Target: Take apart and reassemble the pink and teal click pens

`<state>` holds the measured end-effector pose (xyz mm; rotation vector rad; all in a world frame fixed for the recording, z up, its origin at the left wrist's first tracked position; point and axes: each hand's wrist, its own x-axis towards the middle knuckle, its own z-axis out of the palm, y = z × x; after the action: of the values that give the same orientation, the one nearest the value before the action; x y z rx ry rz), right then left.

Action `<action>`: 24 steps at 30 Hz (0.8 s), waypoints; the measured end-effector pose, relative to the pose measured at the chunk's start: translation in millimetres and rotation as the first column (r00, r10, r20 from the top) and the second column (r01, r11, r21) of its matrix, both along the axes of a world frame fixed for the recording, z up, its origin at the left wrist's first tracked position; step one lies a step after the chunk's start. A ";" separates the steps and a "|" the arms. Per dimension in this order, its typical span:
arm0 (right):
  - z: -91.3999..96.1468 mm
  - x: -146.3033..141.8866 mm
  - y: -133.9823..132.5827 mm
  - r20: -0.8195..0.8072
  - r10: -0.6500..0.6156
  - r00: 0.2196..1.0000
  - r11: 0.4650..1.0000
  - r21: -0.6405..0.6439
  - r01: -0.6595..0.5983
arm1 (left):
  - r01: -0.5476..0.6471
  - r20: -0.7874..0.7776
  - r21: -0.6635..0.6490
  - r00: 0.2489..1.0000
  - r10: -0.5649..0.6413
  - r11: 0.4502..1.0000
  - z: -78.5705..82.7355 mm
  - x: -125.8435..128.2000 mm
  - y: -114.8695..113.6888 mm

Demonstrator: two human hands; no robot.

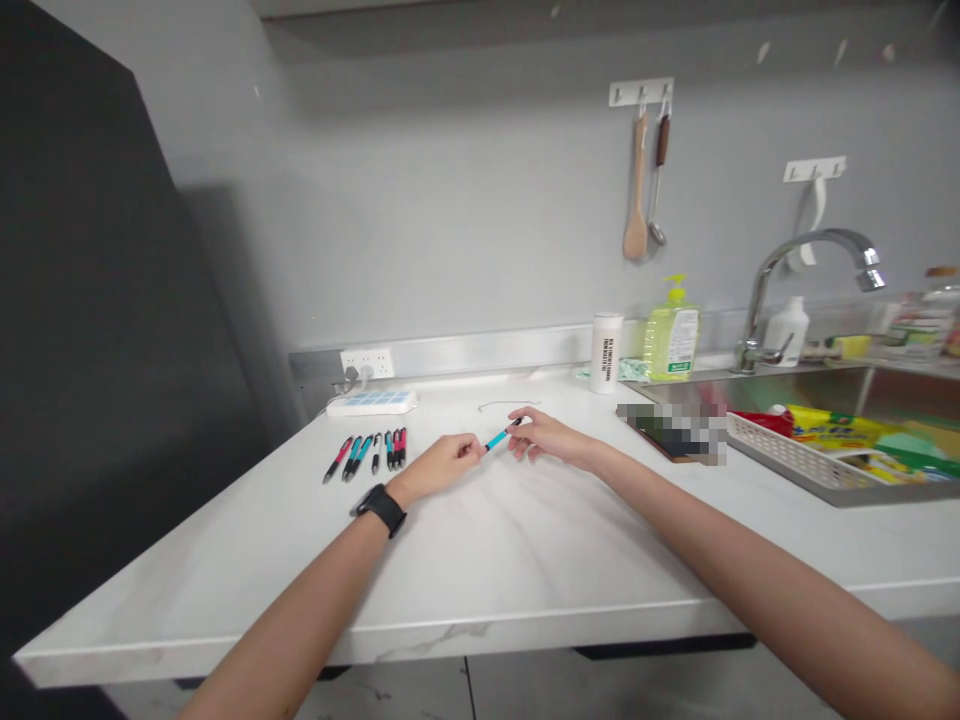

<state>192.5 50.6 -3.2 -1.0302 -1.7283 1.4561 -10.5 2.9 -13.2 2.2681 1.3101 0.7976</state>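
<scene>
A blue pen (498, 439) is held slantwise above the counter between both hands. My left hand (448, 464) is closed round its lower left end. At the upper right end, the thumb and fingers of my right hand (544, 437) pinch the dark tip, with the other fingers loosely curled. To the left of my left hand several pens in blue, red and white lie side by side, among them a red pen (339, 458) and a white pen (376, 452). A thin dark wire-like strand (510, 404) lies behind my hands.
The white countertop (480, 570) ends at a front edge near me. A power strip (373, 402) lies at the back left. On the right are a white canister (606, 353), a soap bottle (672, 335), a blurred-out dark flat object (667, 430), a draining basket (780, 452) and a sink with a faucet (810, 240).
</scene>
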 end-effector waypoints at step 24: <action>-12.4 45.9 36.9 -0.370 0.330 0.869 0.902 -0.147 -0.405 | 0.157 0.355 -0.357 0.935 -0.022 0.921 -3.4 -17.5 10.1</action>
<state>238.4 87.5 -15.5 -0.5165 -1.5904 1.9761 -27.9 13.0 -16.7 1.7725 1.0768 0.7855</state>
